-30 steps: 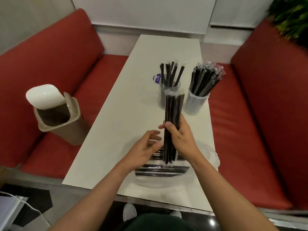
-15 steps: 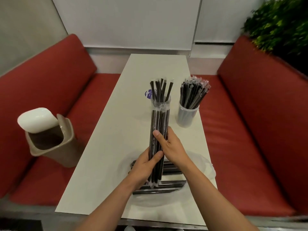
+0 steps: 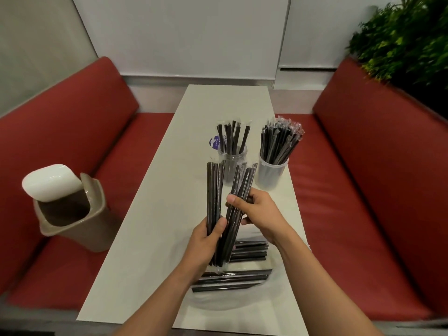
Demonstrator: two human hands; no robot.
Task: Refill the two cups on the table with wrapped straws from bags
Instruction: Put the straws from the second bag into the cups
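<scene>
Left hand (image 3: 206,241) grips straws (image 3: 213,190) low down, thumb in front; right hand (image 3: 263,212), just beyond, curls round others.

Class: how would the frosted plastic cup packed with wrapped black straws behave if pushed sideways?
The frosted plastic cup probably tips easily: its wrapped black straws rise far above the rim and lean sideways. It likely slides on the smooth white table.

Upright straws (image 3: 213,190) in left hand (image 3: 206,241), tilted straws (image 3: 242,187) in right hand (image 3: 263,214), above table (image 3: 157,214)
</scene>
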